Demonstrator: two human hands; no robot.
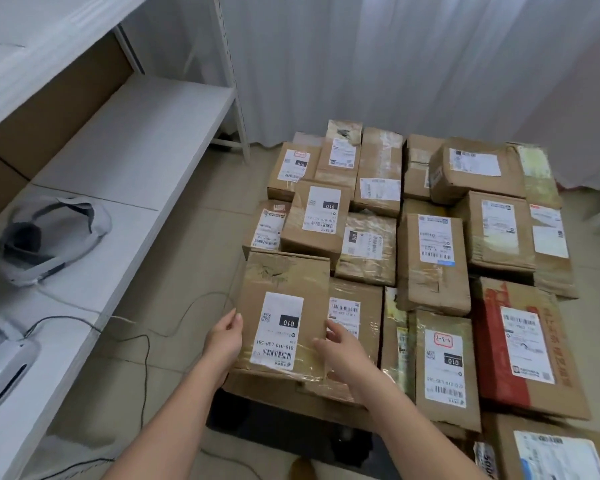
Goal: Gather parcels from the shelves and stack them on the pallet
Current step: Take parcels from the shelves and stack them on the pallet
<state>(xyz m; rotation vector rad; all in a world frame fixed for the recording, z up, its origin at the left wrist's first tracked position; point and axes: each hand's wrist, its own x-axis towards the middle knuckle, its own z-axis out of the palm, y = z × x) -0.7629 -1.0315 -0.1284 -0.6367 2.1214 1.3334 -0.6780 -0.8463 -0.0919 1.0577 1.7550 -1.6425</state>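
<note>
Head view: a taped brown cardboard parcel with a white shipping label (284, 313) lies on top of other brown cardboard parcels (430, 258) at the near left corner of the stack, over a dark pallet (257, 410). The left hand (226, 336) grips its left edge; the right hand (340, 348) rests on its right edge, fingers loosely curled. Far left, white shelves (129, 150) carry two white headsets (45, 237).
</note>
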